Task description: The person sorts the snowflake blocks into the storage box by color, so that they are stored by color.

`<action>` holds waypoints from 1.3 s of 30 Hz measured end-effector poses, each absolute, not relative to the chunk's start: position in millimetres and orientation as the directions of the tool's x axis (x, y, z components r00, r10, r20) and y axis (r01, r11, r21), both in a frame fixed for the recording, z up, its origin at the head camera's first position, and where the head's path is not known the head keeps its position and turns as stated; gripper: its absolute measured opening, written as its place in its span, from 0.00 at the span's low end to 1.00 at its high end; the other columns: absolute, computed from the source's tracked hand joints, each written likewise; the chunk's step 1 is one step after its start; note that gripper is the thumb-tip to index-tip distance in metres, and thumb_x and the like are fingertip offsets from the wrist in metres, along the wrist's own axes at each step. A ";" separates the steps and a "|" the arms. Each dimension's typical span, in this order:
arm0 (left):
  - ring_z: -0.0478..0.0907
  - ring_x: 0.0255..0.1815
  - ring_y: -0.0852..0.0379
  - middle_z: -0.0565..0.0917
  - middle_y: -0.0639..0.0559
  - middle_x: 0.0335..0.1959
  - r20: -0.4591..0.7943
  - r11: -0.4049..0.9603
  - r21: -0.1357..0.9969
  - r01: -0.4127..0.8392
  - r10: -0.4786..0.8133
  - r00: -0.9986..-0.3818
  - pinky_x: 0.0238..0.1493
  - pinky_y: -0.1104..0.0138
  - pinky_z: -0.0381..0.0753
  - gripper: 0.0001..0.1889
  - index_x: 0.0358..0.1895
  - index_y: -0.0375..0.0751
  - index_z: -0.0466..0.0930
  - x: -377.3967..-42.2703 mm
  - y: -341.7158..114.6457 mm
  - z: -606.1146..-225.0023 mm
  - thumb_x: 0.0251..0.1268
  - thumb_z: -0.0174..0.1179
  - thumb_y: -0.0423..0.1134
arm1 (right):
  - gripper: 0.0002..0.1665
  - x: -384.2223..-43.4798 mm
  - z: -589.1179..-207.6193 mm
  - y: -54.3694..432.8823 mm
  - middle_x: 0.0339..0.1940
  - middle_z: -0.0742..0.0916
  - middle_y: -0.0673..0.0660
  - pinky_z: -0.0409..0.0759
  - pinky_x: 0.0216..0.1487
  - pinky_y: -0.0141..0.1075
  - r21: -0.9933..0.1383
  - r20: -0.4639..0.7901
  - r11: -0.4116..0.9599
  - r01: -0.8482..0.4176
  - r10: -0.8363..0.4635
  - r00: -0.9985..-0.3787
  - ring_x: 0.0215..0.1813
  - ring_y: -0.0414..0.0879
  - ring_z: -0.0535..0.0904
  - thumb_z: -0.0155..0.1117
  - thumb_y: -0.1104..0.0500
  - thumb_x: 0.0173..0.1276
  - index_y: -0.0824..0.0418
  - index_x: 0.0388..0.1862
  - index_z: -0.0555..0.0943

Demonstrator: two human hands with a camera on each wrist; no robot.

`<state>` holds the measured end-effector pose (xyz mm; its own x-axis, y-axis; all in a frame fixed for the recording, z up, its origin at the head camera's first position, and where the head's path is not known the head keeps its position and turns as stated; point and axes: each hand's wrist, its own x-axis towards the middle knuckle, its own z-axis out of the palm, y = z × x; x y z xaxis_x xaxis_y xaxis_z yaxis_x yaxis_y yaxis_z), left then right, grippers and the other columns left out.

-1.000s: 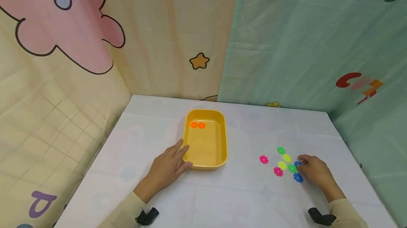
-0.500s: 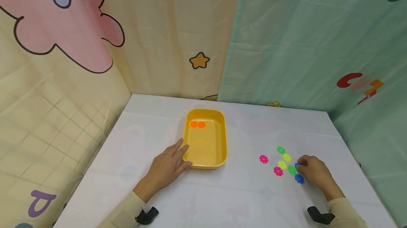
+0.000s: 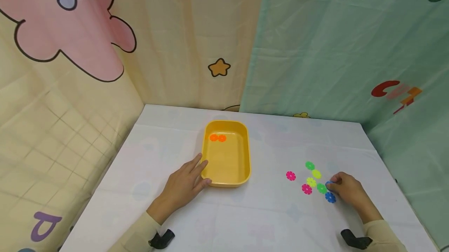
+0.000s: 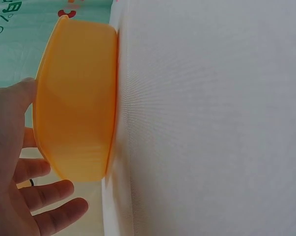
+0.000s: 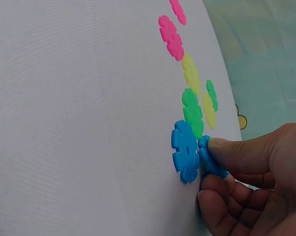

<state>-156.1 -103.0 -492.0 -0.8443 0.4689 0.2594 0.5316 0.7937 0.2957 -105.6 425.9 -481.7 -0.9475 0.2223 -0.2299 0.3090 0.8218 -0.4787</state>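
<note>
My left hand (image 3: 184,185) lies at the near left corner of a yellow tray (image 3: 228,183). In the left wrist view its thumb and some fingers touch the tray's rim, the others spread loosely. Two orange flower-shaped plastic discs (image 3: 218,138) lie inside the tray, at its far left. On the right, my right hand (image 3: 348,190) pinches a blue flower-shaped disc (image 5: 210,156) between thumb and fingers, tilted up at one edge. A second blue disc (image 5: 185,151) lies flat beside it, and a green disc (image 5: 192,113) is close by.
Left of the right hand lie two yellow discs (image 3: 311,182), another green disc (image 3: 310,165) and two pink discs (image 3: 306,189). All rest on a white-covered table (image 3: 252,220). Printed curtains (image 3: 189,41) stand behind the table and at its sides.
The right hand's fingers have closed on the blue disc and lifted its edge slightly. The other blue disc has shifted a little to the right. My left hand and the tray stay put.
</note>
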 end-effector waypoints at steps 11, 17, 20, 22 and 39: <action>0.76 0.68 0.44 0.65 0.47 0.79 0.260 0.793 0.293 0.533 0.470 -0.843 0.57 0.49 0.83 0.37 0.73 0.45 0.73 -155.5 -104.3 -492.4 0.68 0.61 0.63 | 0.13 -102.9 -476.5 423.0 0.33 0.83 0.58 0.83 0.31 0.33 -0.610 -0.274 0.702 0.367 0.248 -0.929 0.33 0.46 0.79 0.60 0.63 0.74 0.76 0.45 0.77; 0.76 0.67 0.44 0.65 0.47 0.79 0.272 0.792 0.291 0.536 0.468 -0.840 0.57 0.49 0.83 0.36 0.73 0.45 0.73 -155.3 -104.1 -493.5 0.68 0.61 0.63 | 0.14 -102.9 -472.4 421.9 0.35 0.84 0.60 0.83 0.32 0.33 -0.631 -0.254 0.683 0.367 0.265 -0.930 0.33 0.46 0.80 0.58 0.62 0.76 0.76 0.47 0.78; 0.76 0.67 0.44 0.65 0.47 0.79 0.271 0.793 0.292 0.535 0.467 -0.841 0.57 0.49 0.83 0.36 0.73 0.45 0.73 -155.2 -104.0 -493.2 0.68 0.61 0.63 | 0.16 -103.3 -470.7 421.0 0.39 0.85 0.62 0.84 0.33 0.32 -0.655 -0.233 0.662 0.365 0.282 -0.931 0.34 0.45 0.81 0.57 0.60 0.78 0.76 0.49 0.78; 0.76 0.68 0.44 0.65 0.47 0.79 0.266 0.793 0.294 0.533 0.468 -0.843 0.57 0.49 0.83 0.36 0.73 0.45 0.73 -155.0 -104.2 -492.8 0.68 0.61 0.63 | 0.18 -104.2 -469.6 419.8 0.40 0.86 0.62 0.84 0.34 0.31 -0.680 -0.223 0.635 0.366 0.296 -0.929 0.34 0.44 0.81 0.57 0.59 0.79 0.76 0.52 0.78; 0.76 0.68 0.43 0.66 0.47 0.79 0.269 0.789 0.302 0.534 0.467 -0.842 0.57 0.48 0.83 0.36 0.73 0.45 0.73 -155.0 -105.0 -493.1 0.69 0.62 0.62 | 0.26 -132.8 -447.0 383.6 0.38 0.84 0.46 0.86 0.46 0.30 -0.932 -0.239 0.214 0.291 0.240 -0.941 0.40 0.36 0.87 0.63 0.56 0.77 0.73 0.62 0.71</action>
